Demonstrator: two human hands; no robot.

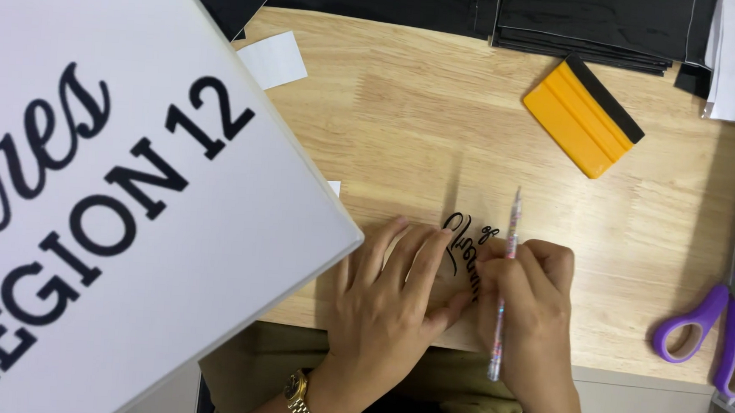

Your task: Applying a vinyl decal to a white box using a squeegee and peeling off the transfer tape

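- The left hand (388, 293) lies flat near the front edge of the tabletop (408, 98), fingers spread and pressed down on a clear sheet with black script lettering (465, 253), pinning it to the wood
- The right hand (525, 303) is closed in a pinch around a thin speckled pen-like tool (504, 283), whose tip points away from the person and whose shaft crosses the right side of the lettering
- The lettered sheet sits between the two hands, just inside the front edge, about midway along it; part of the script is hidden under the fingers
- Judged from this, the step in hand is fine work on the cut letters, most likely picking or lifting small bits with the tool while the other hand keeps the sheet from sliding
- The next move seems to call for a steady hold-down and a light, shallow touch of the tool tip at a letter's edge, so that thin strokes do not tear or lift with the waste
- A large white board with bold black lettering (129, 217) tilts over the left side of the tabletop, close to the left hand
- A yellow squeegee with a dark edge (583, 116) lies toward the far right, well apart from the hands
- Purple-handled scissors (730, 318) rest at the right edge
- Black sheets (583, 20) are stacked along the far edge, with a small white paper scrap (273, 58) near the far left
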